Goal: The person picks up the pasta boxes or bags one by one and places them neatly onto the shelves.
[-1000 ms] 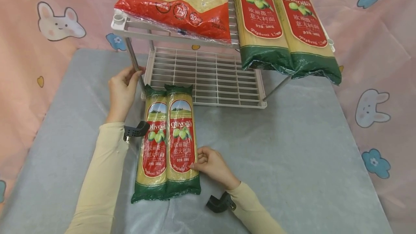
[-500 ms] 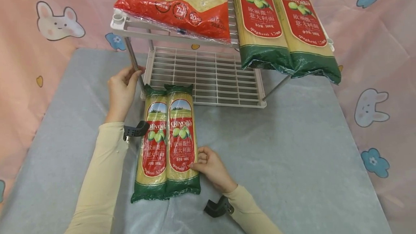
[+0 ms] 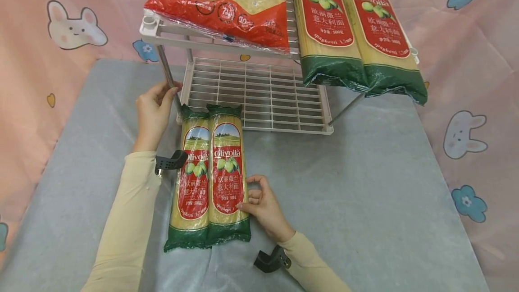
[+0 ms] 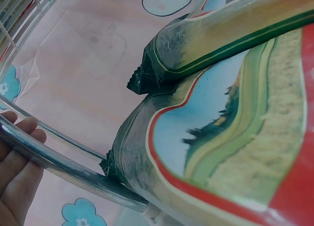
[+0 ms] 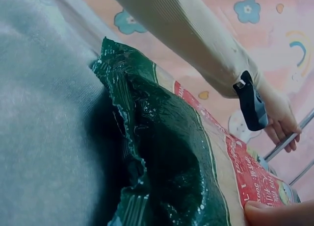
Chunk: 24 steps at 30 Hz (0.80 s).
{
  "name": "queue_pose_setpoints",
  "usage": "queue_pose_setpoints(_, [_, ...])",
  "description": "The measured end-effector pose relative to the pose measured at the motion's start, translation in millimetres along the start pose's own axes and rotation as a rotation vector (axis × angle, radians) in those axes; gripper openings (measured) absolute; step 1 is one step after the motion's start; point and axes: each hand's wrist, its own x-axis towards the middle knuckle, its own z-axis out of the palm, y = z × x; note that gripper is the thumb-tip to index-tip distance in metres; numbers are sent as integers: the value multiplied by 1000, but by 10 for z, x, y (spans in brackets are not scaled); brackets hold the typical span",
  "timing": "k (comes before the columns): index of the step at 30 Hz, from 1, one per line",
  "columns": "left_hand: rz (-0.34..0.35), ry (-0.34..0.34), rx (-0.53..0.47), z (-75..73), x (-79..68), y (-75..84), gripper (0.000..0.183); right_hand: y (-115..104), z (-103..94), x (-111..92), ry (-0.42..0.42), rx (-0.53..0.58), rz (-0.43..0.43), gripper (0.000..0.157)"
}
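Note:
My left hand (image 3: 153, 111) grips the front left metal post (image 3: 165, 67) of a white two-tier rack, its thumb and fingers around the tube. In the left wrist view, the post (image 4: 73, 169) runs across those fingers. Two long spaghetti packs with red labels and green ends lie side by side, a left pack (image 3: 193, 179) and a right pack (image 3: 225, 170). Their far ends overlap the front left of the lower shelf (image 3: 259, 98). My right hand (image 3: 265, 208) holds the right pack by its right edge, thumb on top near the green end (image 5: 167, 138) and fingers bent at the side.
On the upper shelf (image 3: 182, 37) sit a red and clear bag of pasta (image 3: 227, 8) and two more spaghetti packs (image 3: 328, 26), their green ends jutting past the front edge. Grey cloth (image 3: 365, 184) covers the table, with a pink printed curtain (image 3: 478, 89) behind.
My right hand has shifted very slightly, its index finger lifting and straightening along the pack's edge. The left hand, the rack and the packs stay in place.

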Motion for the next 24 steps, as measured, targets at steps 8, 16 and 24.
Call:
queue_pose_setpoints(8, [-8,4,15,18,10,8,22,-2,-4,9,27,9,39,55])
queue_pose_setpoints(16, [5,-3,6,-10,-1,17,24,-22,-19,11,34,3,33,53])
queue_pose_setpoints(24, [2,-9,17,-12,-10,20,26,-36,-92,-1,89,34,16,52])
